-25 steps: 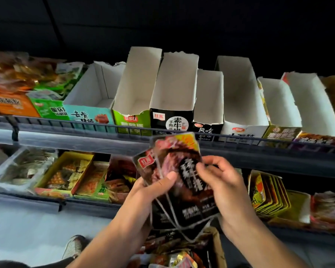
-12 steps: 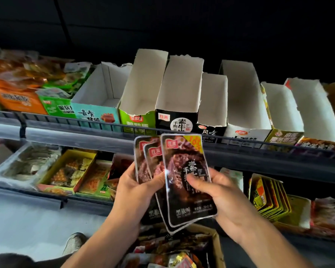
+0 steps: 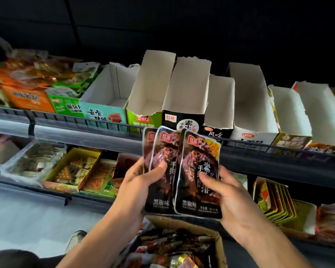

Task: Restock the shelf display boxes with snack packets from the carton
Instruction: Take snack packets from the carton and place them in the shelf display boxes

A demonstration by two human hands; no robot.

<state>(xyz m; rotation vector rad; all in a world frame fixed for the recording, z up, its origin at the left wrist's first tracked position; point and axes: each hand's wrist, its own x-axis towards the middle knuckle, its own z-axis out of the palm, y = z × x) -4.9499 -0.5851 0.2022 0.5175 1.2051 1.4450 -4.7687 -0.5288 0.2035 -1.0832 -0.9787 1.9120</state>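
Note:
Three black snack packets (image 3: 182, 171) with red logos are fanned upright between my hands, just below the upper shelf rail. My left hand (image 3: 141, 182) grips the two left ones, thumb across their front. My right hand (image 3: 226, 192) holds the rightmost packet, thumb on its face. Straight above stands a matching black display box (image 3: 184, 120), white inside and holding nothing I can see. Under my hands the brown carton (image 3: 217, 236) is full of mixed packets.
Open white-lined display boxes line the upper shelf: teal (image 3: 104, 113), green (image 3: 143, 118), more to the right (image 3: 253, 132). Full orange and green boxes sit at far left. A dark rail (image 3: 85, 122) fronts the shelf. The lower shelf holds trays and yellow packets (image 3: 273, 198).
The packets went from a tilted bunch to an upright fan spread side by side. Both hands rose slightly toward the shelf rail and moved a little apart.

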